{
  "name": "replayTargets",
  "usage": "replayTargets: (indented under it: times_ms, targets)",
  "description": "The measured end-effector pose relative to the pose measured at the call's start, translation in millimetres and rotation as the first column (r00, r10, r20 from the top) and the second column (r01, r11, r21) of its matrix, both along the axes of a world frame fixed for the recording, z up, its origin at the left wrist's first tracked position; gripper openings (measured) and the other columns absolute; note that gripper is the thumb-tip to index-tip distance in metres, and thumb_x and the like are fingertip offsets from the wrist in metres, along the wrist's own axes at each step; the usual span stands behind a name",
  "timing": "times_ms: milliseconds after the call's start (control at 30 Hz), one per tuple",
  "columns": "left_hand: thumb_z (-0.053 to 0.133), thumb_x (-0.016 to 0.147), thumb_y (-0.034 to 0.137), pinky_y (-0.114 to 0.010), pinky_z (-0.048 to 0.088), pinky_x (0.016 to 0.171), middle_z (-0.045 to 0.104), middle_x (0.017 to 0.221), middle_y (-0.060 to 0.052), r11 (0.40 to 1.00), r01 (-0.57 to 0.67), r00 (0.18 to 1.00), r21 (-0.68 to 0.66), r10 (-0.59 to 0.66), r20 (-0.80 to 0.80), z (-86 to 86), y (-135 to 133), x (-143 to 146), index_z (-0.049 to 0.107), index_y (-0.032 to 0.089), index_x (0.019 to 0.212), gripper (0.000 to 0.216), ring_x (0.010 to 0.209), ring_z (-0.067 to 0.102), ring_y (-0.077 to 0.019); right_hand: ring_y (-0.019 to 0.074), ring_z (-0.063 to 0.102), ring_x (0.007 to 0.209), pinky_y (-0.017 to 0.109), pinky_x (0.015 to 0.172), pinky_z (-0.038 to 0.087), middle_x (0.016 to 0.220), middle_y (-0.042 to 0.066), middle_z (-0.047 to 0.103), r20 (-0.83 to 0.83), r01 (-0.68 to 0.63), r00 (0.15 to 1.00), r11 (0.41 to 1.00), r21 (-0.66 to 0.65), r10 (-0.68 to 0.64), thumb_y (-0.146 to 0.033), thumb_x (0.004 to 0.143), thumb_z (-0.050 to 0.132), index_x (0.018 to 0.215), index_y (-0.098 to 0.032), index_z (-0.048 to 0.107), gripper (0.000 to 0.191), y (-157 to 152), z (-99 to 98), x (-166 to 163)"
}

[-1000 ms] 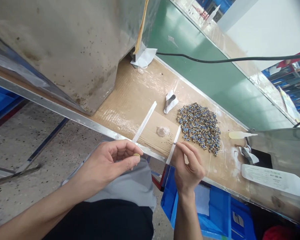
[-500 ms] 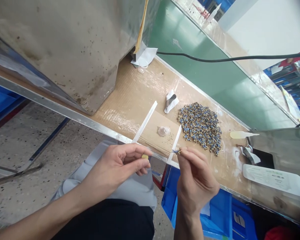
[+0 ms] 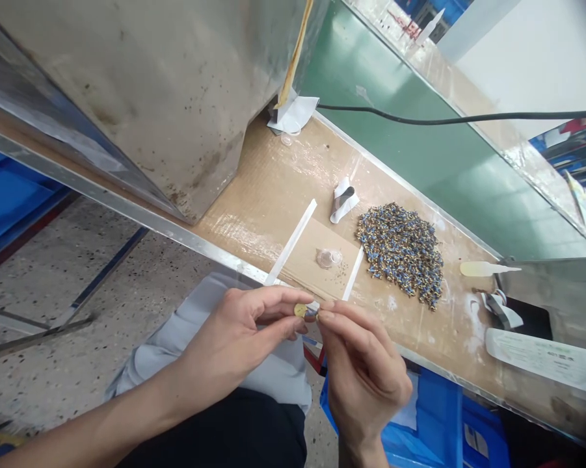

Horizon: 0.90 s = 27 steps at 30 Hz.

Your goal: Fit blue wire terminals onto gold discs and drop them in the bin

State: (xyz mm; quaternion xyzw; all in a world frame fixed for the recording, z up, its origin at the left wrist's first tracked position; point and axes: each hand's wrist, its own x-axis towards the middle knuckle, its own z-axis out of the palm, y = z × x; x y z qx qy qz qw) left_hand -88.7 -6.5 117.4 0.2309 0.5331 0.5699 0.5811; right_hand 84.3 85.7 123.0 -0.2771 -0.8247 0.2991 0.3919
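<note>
My left hand (image 3: 244,331) pinches a small round brass piece (image 3: 300,310) between thumb and fingers, just in front of the bench edge. My right hand (image 3: 361,367) pinches a tiny blue-and-brass part (image 3: 313,313) and holds it right against the brass piece. A heap of the same small blue-and-brass parts (image 3: 402,250) lies on the cardboard-covered bench (image 3: 273,188) beyond my right hand. Two white strips (image 3: 293,240) lie on the bench near the edge, with a small clear cap (image 3: 328,258) between them.
A large stained metal housing (image 3: 151,84) overhangs the bench at left. A green conveyor belt (image 3: 419,149) runs behind, crossed by a black cable (image 3: 443,119). A curled white strip (image 3: 344,198), a pale dropper (image 3: 488,268) and a white tube (image 3: 546,354) lie to the right. Blue crates (image 3: 429,429) sit below.
My right hand left the bench by the heap with a small part and moved left to meet my left hand; both hands came together at the bench edge.
</note>
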Motion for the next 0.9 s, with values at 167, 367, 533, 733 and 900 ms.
replayTargets:
  times_ms: [167,367,533,733,900]
  targets:
    - [0.081,0.106,0.021,-0.017,0.069,0.092,0.091,0.122,0.003,0.999,-0.005,0.997,0.032,0.008,-0.075,2.0,-2.9,1.6,0.086,0.035,0.136,0.034,0.111,0.087,-0.0164,0.0184,0.083,0.100,0.030,0.089,0.070,0.114,0.004,0.084,0.001,0.024,1.000,0.999,0.021,-0.024,-0.001,0.098,0.082,0.114,-0.023,0.085,0.028,-1.8,-0.4,-0.7]
    - [0.080,0.105,0.017,-0.014,0.068,0.096,0.090,0.125,0.004,0.998,-0.009,0.994,0.061,0.016,-0.109,5.5,-1.5,1.8,0.085,0.035,0.136,0.036,0.113,0.087,-0.0142,0.0189,0.083,0.101,0.031,0.090,0.071,0.114,0.005,0.084,0.007,0.027,1.000,0.999,0.023,-0.027,-0.002,0.098,0.082,0.114,-0.023,0.086,0.027,-2.4,-0.4,-0.9]
    - [0.076,0.108,0.018,-0.014,0.066,0.099,0.090,0.125,0.008,0.994,0.008,0.954,0.104,0.023,-0.300,5.1,-4.2,4.0,0.084,0.034,0.134,0.031,0.114,0.087,-0.0122,0.0187,0.084,0.097,0.031,0.088,0.071,0.112,0.004,0.084,0.015,0.048,0.999,0.996,0.076,-0.049,0.000,0.097,0.082,0.115,-0.023,0.086,0.030,-4.3,1.4,-0.9]
    - [0.072,0.110,0.012,-0.016,0.065,0.091,0.090,0.119,0.008,0.977,0.061,0.725,0.204,0.097,-0.682,2.0,-10.1,8.7,0.074,0.029,0.137,0.031,0.103,0.088,-0.0118,0.0195,0.084,0.098,0.031,0.088,0.071,0.113,0.006,0.084,0.019,0.035,0.999,0.986,0.162,-0.038,0.004,0.096,0.079,0.116,-0.020,0.086,0.032,-8.1,4.4,-2.3]
    - [0.068,0.113,0.014,-0.023,0.067,0.085,0.089,0.120,0.001,0.965,0.104,0.587,0.242,0.137,-0.798,2.2,-12.5,10.9,0.068,0.025,0.142,0.030,0.099,0.088,-0.0167,0.0207,0.083,0.103,0.034,0.089,0.070,0.115,0.007,0.084,0.002,0.028,1.000,0.981,0.193,-0.029,0.007,0.096,0.079,0.118,-0.017,0.086,0.034,-11.6,5.5,-4.7]
